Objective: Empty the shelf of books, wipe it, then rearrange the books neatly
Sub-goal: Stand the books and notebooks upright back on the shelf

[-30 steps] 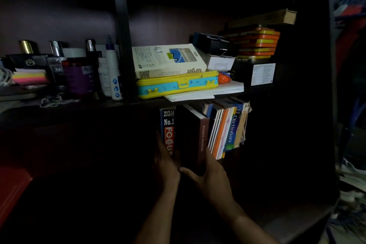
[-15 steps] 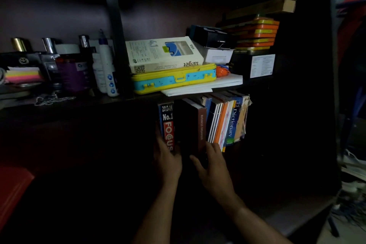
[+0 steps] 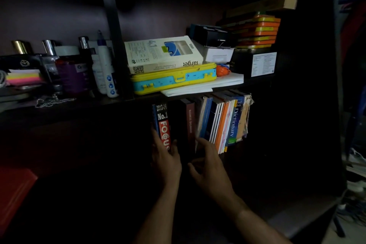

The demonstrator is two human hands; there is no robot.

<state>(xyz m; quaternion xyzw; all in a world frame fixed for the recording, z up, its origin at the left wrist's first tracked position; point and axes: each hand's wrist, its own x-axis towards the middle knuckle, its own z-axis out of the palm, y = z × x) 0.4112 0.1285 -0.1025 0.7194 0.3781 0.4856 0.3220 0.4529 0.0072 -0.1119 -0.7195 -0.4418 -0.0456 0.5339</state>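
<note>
Dark wooden shelving (image 3: 208, 93) fills the frame, dimly lit, with two levels visible at centre. On the lower level, a row of upright books (image 3: 221, 121) stands at centre right: a blue-and-red volume lettered "FOCUS" (image 3: 163, 125) at the left end, a dark maroon hardback (image 3: 189, 123) beside it, then thin white, blue and orange spines, and a blue dictionary (image 3: 235, 123) near the right end with a worn tan book just beyond it.

At lower centre, the left hand (image 3: 166, 156) holds the "FOCUS" volume, fingers lying along its left side and thumb on the spine. Just right of it, the right hand (image 3: 208, 166) is at the foot of the maroon hardback with fingers curled; whether they grip the book cannot be told in the dim light.

On the upper level lie a yellow-and-turquoise plastic case (image 3: 174, 79) with a white "target" box (image 3: 162, 55) on top, a stack of orange-and-yellow tins (image 3: 259, 29) at upper right, and white bottles (image 3: 105, 69) and a purple jar (image 3: 69, 73) at left.
</note>
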